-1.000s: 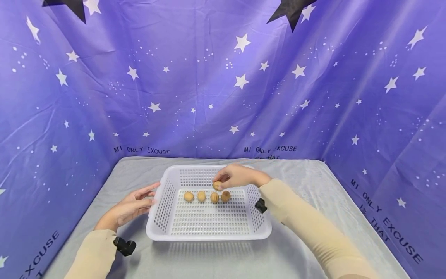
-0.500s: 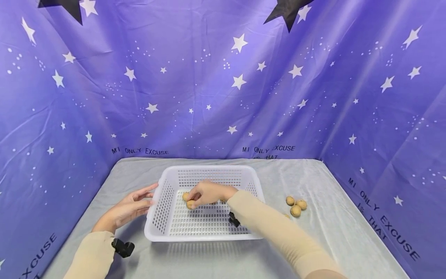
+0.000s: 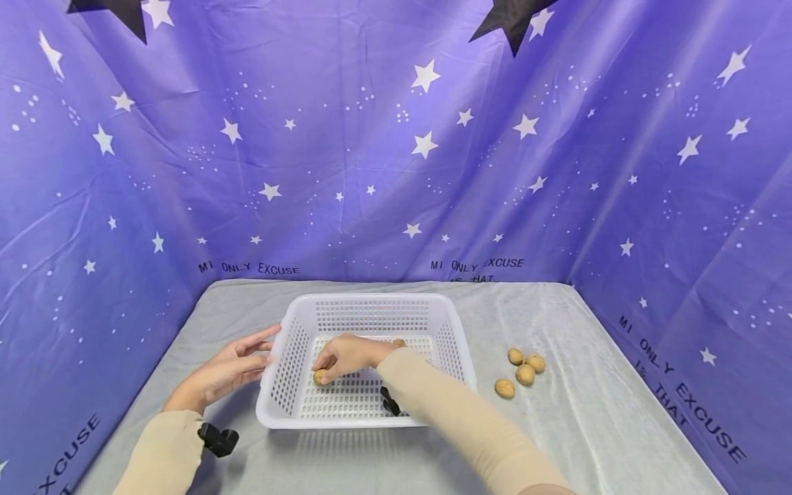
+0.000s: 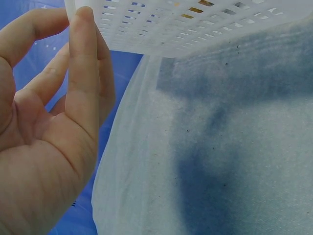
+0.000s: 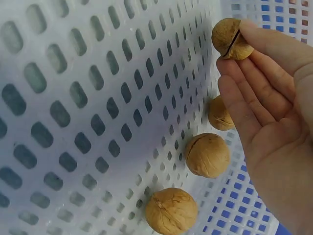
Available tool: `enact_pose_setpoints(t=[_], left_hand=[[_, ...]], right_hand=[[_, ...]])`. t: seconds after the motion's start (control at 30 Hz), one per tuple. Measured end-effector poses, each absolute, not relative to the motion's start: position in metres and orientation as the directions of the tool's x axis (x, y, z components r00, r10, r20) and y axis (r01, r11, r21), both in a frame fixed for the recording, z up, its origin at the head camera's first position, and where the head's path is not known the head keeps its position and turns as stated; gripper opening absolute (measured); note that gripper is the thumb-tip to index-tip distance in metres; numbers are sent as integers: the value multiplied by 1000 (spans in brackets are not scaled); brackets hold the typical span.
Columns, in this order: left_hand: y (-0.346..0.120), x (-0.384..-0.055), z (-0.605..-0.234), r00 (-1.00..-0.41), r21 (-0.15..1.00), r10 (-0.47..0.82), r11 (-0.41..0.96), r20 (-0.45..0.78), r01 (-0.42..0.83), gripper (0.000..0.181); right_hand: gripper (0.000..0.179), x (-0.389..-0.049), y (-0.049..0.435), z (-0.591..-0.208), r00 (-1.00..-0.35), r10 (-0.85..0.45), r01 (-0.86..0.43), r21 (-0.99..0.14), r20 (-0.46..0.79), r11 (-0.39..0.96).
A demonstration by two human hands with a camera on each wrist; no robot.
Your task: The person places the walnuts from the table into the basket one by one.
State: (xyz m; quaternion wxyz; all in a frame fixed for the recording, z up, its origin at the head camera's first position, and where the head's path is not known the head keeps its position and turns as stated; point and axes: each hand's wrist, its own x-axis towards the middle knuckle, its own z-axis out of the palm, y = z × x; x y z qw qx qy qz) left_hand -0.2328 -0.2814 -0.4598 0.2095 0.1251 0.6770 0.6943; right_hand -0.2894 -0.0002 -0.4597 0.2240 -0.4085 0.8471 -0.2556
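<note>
My right hand (image 3: 351,354) reaches inside the white perforated basket (image 3: 365,297) and pinches a walnut (image 3: 320,377) between thumb and fingertips, close over the floor near the left side. In the right wrist view this walnut (image 5: 229,36) has a dark seam. Three other walnuts sit in a row there, one nearest the camera (image 5: 171,211). From the head, only the top of one walnut (image 3: 400,342) shows behind the right hand and sleeve. My left hand (image 3: 225,368) touches the basket's left rim with extended fingers; its fingertips (image 4: 83,17) meet the white edge.
Several walnuts (image 3: 524,375) lie grouped on the grey cloth to the right of the basket. The table (image 3: 594,412) is covered by that cloth. Purple star-printed curtains (image 3: 346,172) enclose the back and both sides.
My right hand has carried the walnut left, lower and towards the front of the basket. Its sleeve has uncovered the walnuts on the right. My left hand stays at the rim.
</note>
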Motion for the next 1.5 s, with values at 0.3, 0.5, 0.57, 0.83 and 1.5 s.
enact_pose_setpoints(t=[0.3, 0.5, 0.57, 0.83, 1.5], left_hand=[[-280, -233, -457, -870, 994, 485, -12, -87, -105, 71], [-280, -232, -457, -878, 992, 466, 7, -112, -123, 72], [-280, -232, -458, -879, 992, 461, 15, -118, -126, 72], [-281, -233, -460, -880, 992, 461, 4, -113, -125, 72], [-280, -232, -458, -878, 994, 471, -10, -88, -105, 71]], right_hand=[[32, -291, 3, -464, -585, -790, -525, -657, -184, 541], [34, -291, 4, -464, -578, -792, -509, -670, -200, 540], [35, -292, 4, -463, -576, -792, -506, -672, -203, 541], [40, -293, 12, -453, -565, -793, -456, -716, -226, 529], [46, -294, 53, -397, -594, -767, -503, -632, -243, 590]])
